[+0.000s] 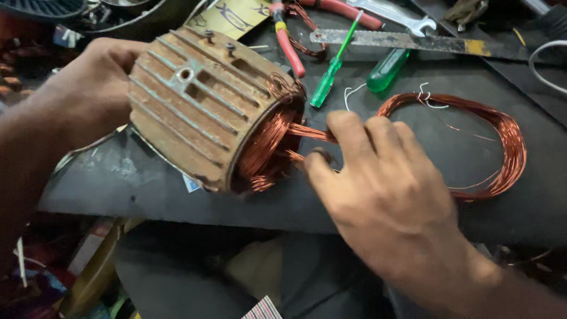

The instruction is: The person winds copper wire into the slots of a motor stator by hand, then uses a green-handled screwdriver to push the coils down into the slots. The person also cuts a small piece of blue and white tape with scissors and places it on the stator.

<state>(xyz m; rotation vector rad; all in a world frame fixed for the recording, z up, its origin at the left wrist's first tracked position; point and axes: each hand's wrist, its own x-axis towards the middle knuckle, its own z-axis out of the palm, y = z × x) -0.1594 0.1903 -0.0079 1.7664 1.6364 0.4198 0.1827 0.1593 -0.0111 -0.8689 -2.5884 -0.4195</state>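
Note:
My left hand (88, 88) grips the far end of a rusty finned motor stator housing (201, 106), holding it tilted on the dark workbench (413, 218). Copper windings (266, 142) fill its open end. My right hand (378, 183) pinches a bundle of copper wire (310, 133) that runs from the stator's mouth. That wire continues into a loose copper wire coil (502, 142) lying on the bench to the right of my hand.
Behind the stator lie red-handled pliers (289, 44), a green screwdriver (331, 71), a second green handle (387, 70), a wrench (401, 16) and a flat metal blade (413, 40). A white cable (546, 65) loops at far right. Clutter sits below the bench edge.

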